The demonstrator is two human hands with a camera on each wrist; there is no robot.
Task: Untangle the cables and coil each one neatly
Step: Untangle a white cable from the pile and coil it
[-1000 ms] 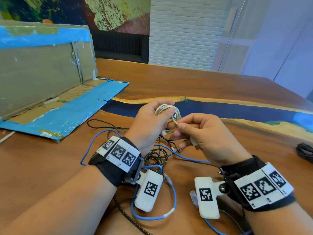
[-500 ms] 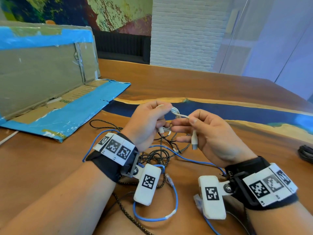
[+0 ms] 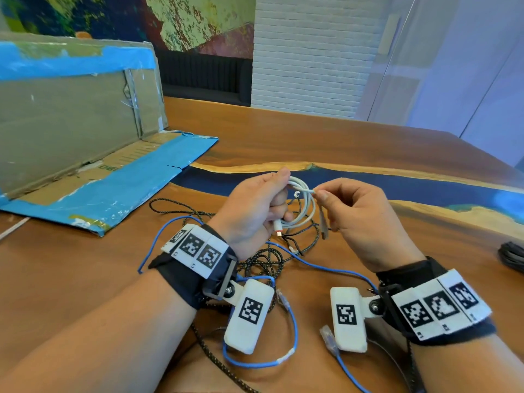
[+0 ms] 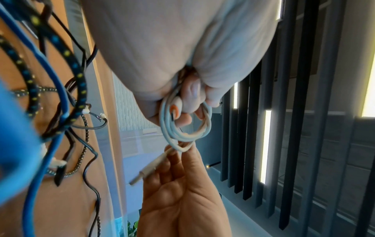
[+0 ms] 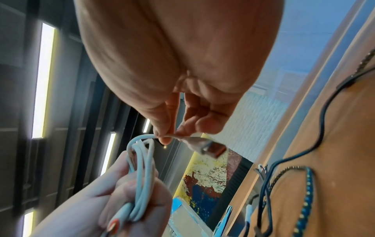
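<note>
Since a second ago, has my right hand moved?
Yes. The right hand shifted slightly away from you, toward the table's blue strip, pinching the end of the white cable.

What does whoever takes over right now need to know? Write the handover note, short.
Left hand: grips the white cable, coiled in loops, above the table.
Right hand: pinches that cable's free end just behind the USB plug, which hangs loose.
Done: white cable nearly coiled and clear of the pile.
Left: secure its end. Then the blue cable, braided cable and thin black wires, which lie tangled on the table under the hands. A dark bundle sits at the right edge.
</note>
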